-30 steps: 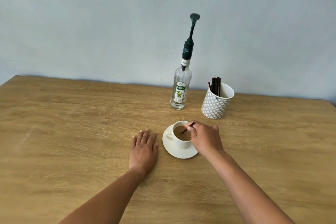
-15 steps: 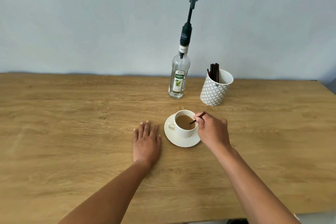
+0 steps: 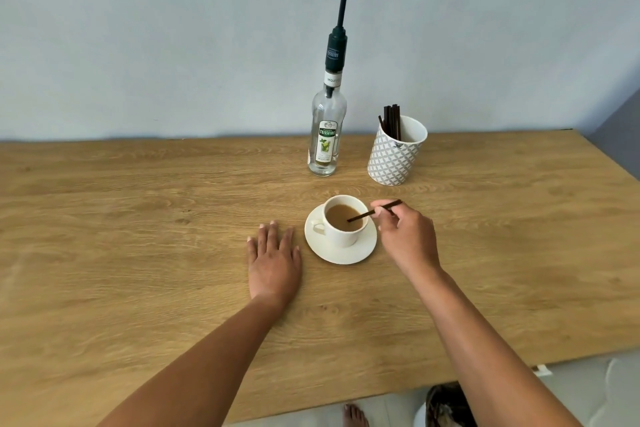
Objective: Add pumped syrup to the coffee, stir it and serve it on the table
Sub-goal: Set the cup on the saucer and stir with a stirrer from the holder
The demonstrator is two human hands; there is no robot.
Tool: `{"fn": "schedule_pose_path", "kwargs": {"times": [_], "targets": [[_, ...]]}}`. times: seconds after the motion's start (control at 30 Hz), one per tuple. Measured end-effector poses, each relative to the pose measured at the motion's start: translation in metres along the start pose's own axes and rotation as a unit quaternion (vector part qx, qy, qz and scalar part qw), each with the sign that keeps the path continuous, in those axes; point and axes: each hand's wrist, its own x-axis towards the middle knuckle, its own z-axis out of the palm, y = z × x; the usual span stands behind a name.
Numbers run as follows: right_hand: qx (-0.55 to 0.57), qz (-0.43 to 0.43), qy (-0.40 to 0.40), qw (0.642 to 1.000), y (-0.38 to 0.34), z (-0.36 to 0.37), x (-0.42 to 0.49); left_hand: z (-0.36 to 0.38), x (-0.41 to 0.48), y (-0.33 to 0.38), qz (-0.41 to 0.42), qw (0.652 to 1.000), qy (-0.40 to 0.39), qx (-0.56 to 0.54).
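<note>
Dark stirrer (image 3: 375, 214) pinched in right hand (image 3: 407, 239) grip (tip in coffee (image 3: 343, 217)).

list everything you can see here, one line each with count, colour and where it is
syrup bottle: 1, clear glass with dark pump, back of table, upright
patterned cup: 1, white and grey, right of the bottle
spare stir sticks: several, dark, standing in the patterned cup
coffee cup: 1, white, milky brown coffee, on the saucer
saucer: 1, white, table centre
stir stick: 1, dark, tip in the coffee
table: 1, light wood
left hand: flat on the table, left of the saucer
right hand: pinching the stir stick
</note>
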Motion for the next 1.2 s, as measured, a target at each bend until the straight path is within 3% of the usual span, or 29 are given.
{"fn": "schedule_pose_path", "kwargs": {"times": [0.23, 1.2], "targets": [[0.033, -0.018, 0.059, 0.998, -0.002, -0.012, -0.013, 0.0, -0.003, -0.002, 0.014, 1.0, -0.005, 0.003], [0.07, 0.014, 0.026, 0.997, 0.013, -0.026, -0.03, -0.004, -0.034, 0.008, 0.009, 1.0, -0.007, -0.003]]}}
